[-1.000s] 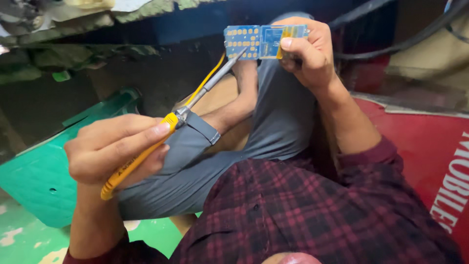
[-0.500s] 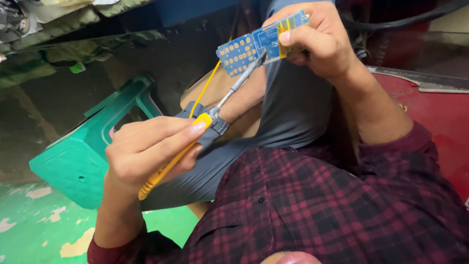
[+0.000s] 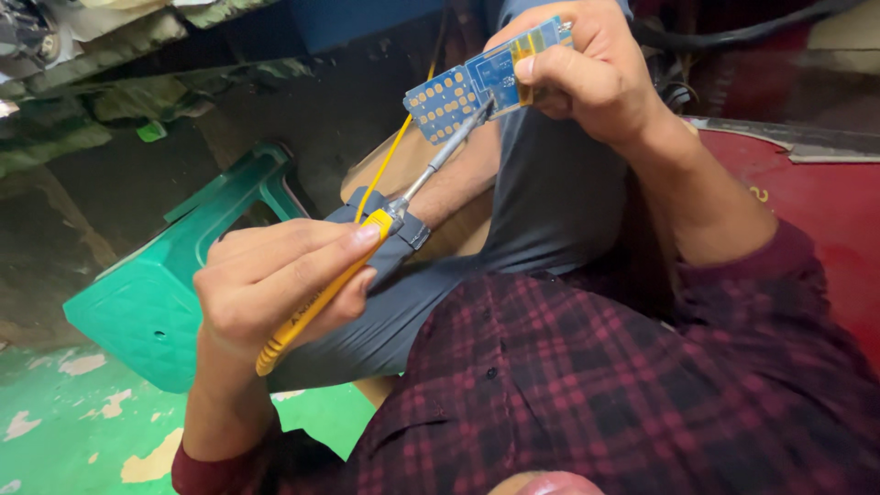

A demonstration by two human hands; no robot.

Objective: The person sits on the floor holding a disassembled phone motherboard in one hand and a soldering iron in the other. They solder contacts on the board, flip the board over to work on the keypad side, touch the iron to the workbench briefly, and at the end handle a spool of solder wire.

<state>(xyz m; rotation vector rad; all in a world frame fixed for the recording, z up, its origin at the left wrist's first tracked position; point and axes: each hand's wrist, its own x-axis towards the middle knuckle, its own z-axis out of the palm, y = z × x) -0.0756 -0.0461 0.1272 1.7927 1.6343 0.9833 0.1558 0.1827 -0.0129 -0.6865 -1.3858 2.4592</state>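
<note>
The left hand [image 3: 275, 289], low in the left half of the frame, was closed around the yellow handle of a soldering iron [image 3: 367, 252], thumb and forefinger pinching it near the metal collar. The iron's shaft slanted up and to the right, its tip touching the blue circuit board [image 3: 472, 87] near the board's middle. The right hand [image 3: 591, 73], at the top centre, was curled shut on the board's right end, fingers wrapped over it and the board's pad-covered left end sticking out. A thin yellow wire [image 3: 394, 156] ran down from the board. A green plastic stool [image 3: 174, 293] stood at the left, behind the left hand.
</note>
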